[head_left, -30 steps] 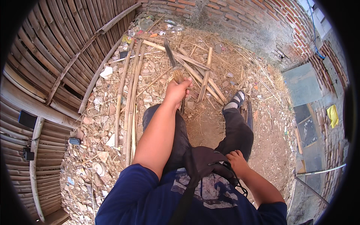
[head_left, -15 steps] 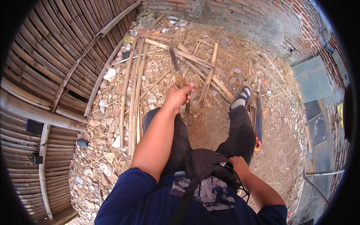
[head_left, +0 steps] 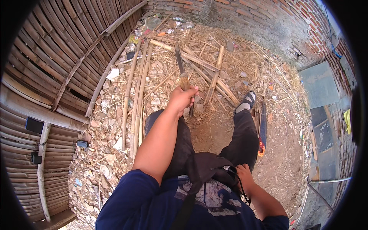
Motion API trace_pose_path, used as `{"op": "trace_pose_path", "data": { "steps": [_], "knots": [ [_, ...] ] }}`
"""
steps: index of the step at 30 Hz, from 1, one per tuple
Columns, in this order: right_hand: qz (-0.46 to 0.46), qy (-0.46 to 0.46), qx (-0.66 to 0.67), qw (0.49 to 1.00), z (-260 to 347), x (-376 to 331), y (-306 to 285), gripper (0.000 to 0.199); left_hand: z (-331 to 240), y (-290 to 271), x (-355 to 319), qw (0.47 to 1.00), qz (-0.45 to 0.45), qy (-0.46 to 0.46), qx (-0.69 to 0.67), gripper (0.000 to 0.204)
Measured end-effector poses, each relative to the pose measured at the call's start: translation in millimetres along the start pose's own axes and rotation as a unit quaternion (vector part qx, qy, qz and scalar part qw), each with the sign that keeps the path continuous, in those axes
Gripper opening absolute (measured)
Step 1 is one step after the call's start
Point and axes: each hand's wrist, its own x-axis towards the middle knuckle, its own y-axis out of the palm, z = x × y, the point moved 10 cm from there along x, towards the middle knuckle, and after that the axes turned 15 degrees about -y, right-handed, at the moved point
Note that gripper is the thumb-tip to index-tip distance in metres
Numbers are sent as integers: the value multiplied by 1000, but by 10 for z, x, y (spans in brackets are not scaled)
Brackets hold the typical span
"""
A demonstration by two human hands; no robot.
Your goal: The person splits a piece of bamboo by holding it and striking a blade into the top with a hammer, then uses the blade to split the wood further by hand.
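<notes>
My left hand (head_left: pixel 181 101) is closed round the wooden handle (head_left: pixel 184 82) of a machete, out in front of my left knee. The machete's dark blade (head_left: pixel 179 59) points away from me, above the straw and bamboo pieces on the ground. Just beyond the blade lie crossed split bamboo poles (head_left: pixel 199 60). My right hand (head_left: pixel 244 175) rests on my right thigh, beside a black bag (head_left: pixel 209 166) at my waist. Its fingers lie against the trouser cloth, partly hidden by the bag and its cords, and I see nothing held in them.
Long bamboo poles (head_left: pixel 135 103) lie to the left, by a bamboo-slat wall (head_left: pixel 69 57). A handsaw with a red-orange handle (head_left: pixel 261 148) lies right of my right leg. A brick wall (head_left: pixel 245 17) closes the far side. Rubble and straw (head_left: pixel 155 78) cover the ground.
The view has shifted slightly. My left hand still grips the machete in nearly the same place, and my right hand stays at my thigh, a little lower.
</notes>
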Motion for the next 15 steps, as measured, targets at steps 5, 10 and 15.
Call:
{"op": "trace_pose_path", "data": {
  "steps": [5,10,15],
  "knots": [
    [-40,-29,-2,999,-78,-83,72,29,54,-21,23,1000,-14,-12,16,24],
    [-107,-9,5,994,22,-127,21,27,69,-22,3,1000,-11,-13,16,22],
    [-83,77,16,993,-141,-146,3,29,84,-13,18,999,-18,-22,20,22]
  ]
}}
